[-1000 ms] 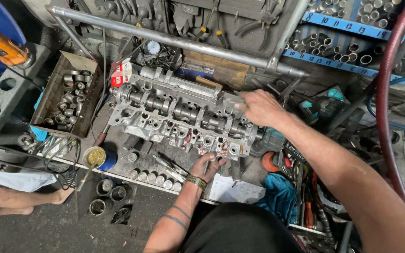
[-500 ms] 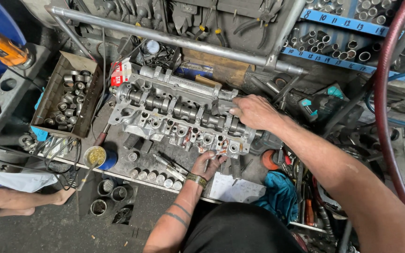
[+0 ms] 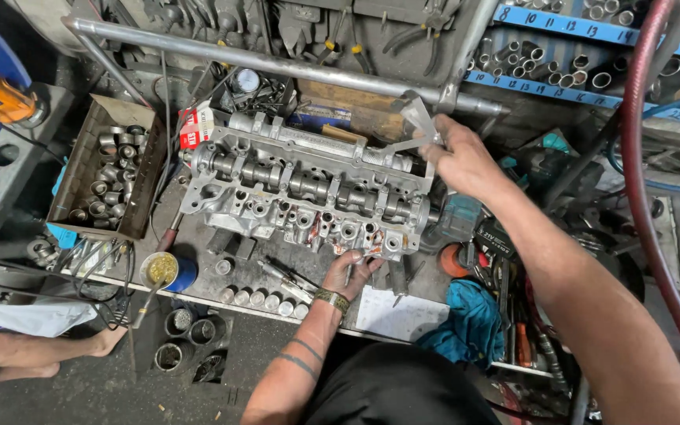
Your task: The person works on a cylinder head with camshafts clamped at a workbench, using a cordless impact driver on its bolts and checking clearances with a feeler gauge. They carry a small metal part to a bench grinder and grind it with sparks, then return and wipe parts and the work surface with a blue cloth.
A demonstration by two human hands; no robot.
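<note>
Your left hand (image 3: 349, 271) rests at the near edge of the head (image 3: 308, 193), fingers curled and pinching a thin metal tool (image 3: 349, 273) that points up toward the casting. Your right hand (image 3: 460, 161) is raised over the head's right end, fingers closed on a flat, pale gasket-like piece (image 3: 411, 126) near the steel bar (image 3: 277, 61). The head lies on the bench (image 3: 403, 311) with its long axis running left to right across you, camshaft (image 3: 301, 181) uppermost along that axis. It sits just beyond the left hand and left of the right; the left hand is the nearer. A cardboard box of sockets (image 3: 108, 177) stands to the left, a yellow-filled tin (image 3: 163, 269) and a row of small cylinders (image 3: 257, 299) at the front edge, a blue rag (image 3: 470, 327) to the right. Another person's bare leg (image 3: 33, 350) shows lower left.
</note>
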